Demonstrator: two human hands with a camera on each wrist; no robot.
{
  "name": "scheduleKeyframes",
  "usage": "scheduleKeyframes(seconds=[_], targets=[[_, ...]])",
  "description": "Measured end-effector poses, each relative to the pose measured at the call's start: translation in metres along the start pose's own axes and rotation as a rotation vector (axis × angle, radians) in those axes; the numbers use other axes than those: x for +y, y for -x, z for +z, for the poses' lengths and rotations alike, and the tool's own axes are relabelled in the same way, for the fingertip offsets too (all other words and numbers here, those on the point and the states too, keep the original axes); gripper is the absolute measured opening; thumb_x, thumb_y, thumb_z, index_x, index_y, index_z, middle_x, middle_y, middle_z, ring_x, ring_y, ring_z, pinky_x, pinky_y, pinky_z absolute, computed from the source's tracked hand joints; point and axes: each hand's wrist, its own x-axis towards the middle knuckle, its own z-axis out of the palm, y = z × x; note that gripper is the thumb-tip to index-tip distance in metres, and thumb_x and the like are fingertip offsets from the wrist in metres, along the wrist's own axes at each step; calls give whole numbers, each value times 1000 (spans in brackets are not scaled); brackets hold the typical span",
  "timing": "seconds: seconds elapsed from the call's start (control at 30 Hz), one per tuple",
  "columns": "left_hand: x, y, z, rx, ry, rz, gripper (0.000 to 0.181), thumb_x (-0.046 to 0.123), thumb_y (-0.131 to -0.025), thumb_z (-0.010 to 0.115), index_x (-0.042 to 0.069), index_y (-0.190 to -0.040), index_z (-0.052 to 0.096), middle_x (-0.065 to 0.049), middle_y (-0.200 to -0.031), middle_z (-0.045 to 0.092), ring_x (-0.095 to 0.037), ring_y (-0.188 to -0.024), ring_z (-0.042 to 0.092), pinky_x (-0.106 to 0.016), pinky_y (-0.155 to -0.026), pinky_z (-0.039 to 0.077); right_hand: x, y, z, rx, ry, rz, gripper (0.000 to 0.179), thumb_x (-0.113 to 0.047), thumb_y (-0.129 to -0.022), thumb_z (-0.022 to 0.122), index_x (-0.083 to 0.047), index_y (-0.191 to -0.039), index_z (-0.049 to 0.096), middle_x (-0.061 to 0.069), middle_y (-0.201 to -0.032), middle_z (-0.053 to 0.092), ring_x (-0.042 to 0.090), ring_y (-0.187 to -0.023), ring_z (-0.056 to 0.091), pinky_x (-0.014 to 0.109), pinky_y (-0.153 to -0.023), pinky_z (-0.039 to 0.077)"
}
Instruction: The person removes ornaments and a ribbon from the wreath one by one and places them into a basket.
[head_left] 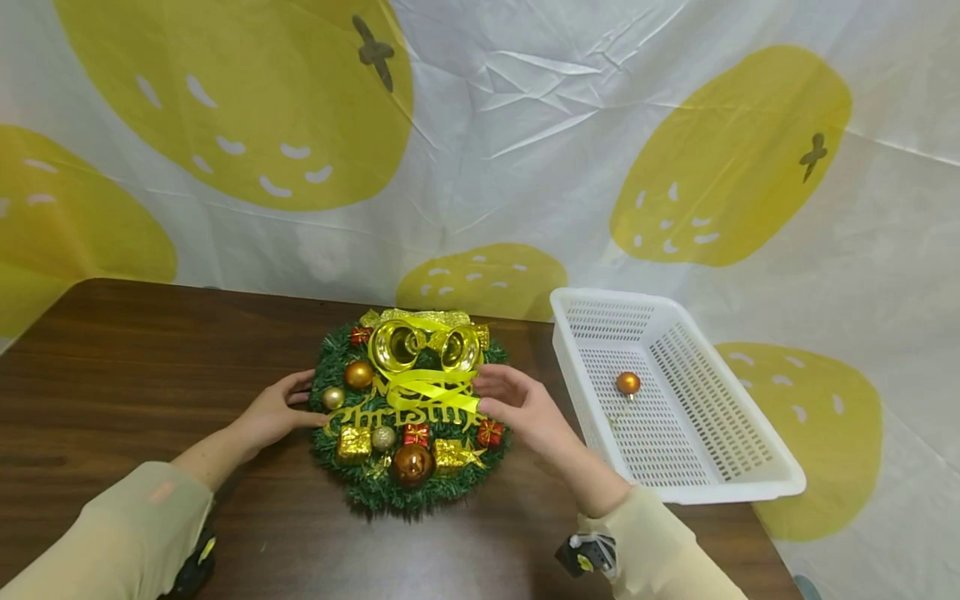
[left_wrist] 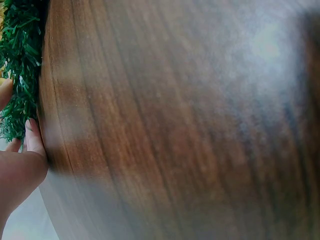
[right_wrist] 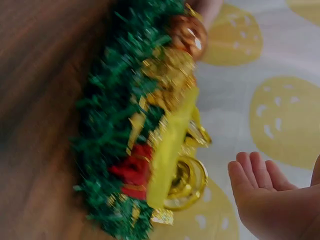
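A green Christmas wreath lies on the table, dressed with baubles, small wrapped gift boxes and gold "Christmas" lettering. Two gold bells sit at its top, and a yellow ribbon trails across its middle. At the left edge, my left hand holds the wreath, the thumb over the front and fingertips against the green side. My right hand hovers by the ribbon's end in the head view. The right wrist view shows its fingers loosely bent, apart from the wreath, with nothing in them.
To the right, a white perforated plastic basket contains one orange bauble. Behind the brown wooden table hangs a white cloth printed with yellow fruit. A wrist camera is strapped at the right sleeve.
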Motion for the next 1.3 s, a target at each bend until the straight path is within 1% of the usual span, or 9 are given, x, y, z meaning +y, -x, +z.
scheduleKeyframes(seconds=[0.1, 0.23, 0.33, 0.5, 0.7, 0.9, 1.07, 1.2, 1.3], targets=[[0, 0, 0, 0, -2, -2, 90, 18, -85, 68, -3, -149, 9, -33, -148, 16, -48, -133, 25, -58, -104, 34, 6, 0, 10, -29, 2, -11, 66, -32, -86, 68, 4, -135, 44, 29, -128, 51, 42, -121, 49, 43, -103, 43], [-1, -1, 0, -4, -2, -2, 91, 19, -85, 68, -3, -149, 8, -33, -149, 15, -48, -133, 24, -58, -104, 35, 12, 0, 23, -44, 44, -18, 59, -20, -86, 68, 4, -134, 45, 29, -126, 52, 40, -120, 51, 44, -105, 41], [-2, -1, -1, -8, 0, -2, 91, 19, -85, 68, -3, -149, 8, -33, -149, 15, -49, -134, 23, -58, -104, 35, 16, -1, 31, -56, 79, -17, 57, -13, -85, 68, 5, -134, 45, 28, -125, 54, 39, -120, 52, 43, -105, 41], [-2, 0, -1, -9, 0, -2, 91, 20, -86, 68, -3, -149, 8, -33, -149, 14, -49, -134, 23, -58, -104, 35, 20, -1, 43, -71, 122, -32, 61, -12, -82, 72, 7, -132, 45, 25, -125, 56, 37, -119, 53, 43, -106, 41], [-1, 1, -1, -10, 1, 2, 91, 20, -86, 68, -3, -149, 7, -33, -149, 14, -48, -133, 23, -58, -104, 35, 23, 0, 55, -58, 197, -33, 68, -18, -76, 78, 1, -133, 47, 18, -128, 57, 31, -121, 53, 43, -106, 40], [0, 2, -1, -12, 4, 2, 90, 20, -86, 68, -3, -149, 8, -33, -149, 15, -48, -134, 24, -58, -104, 35, 27, 2, 62, -65, 356, -107, 73, -24, -71, 81, -4, -133, 49, 12, -130, 57, 26, -118, 55, 41, -103, 43], [1, 2, -1, -8, -1, 3, 90, 20, -85, 68, -3, -149, 8, -33, -149, 15, -48, -133, 24, -58, -104, 35, 29, 3, 65, -89, 484, -185, 73, -28, -69, 82, -4, -131, 51, 9, -129, 57, 23, -117, 55, 39, -101, 45], [2, 2, -1, -7, 0, 4, 90, 19, -85, 68, -3, -149, 9, -33, -149, 15, -48, -133, 24, -58, -104, 35, 32, 2, 67, -98, 555, -240, 72, -29, -69, 82, -3, -129, 52, 8, -127, 58, 22, -115, 55, 35, -100, 46], [3, 3, -1, -8, -2, 4, 90, 19, -85, 68, -3, -149, 9, -33, -149, 15, -48, -133, 24, -58, -104, 35, 32, 2, 68, -102, 607, -253, 71, -31, -69, 82, -4, -128, 53, 8, -127, 58, 21, -115, 55, 34, -100, 46]])
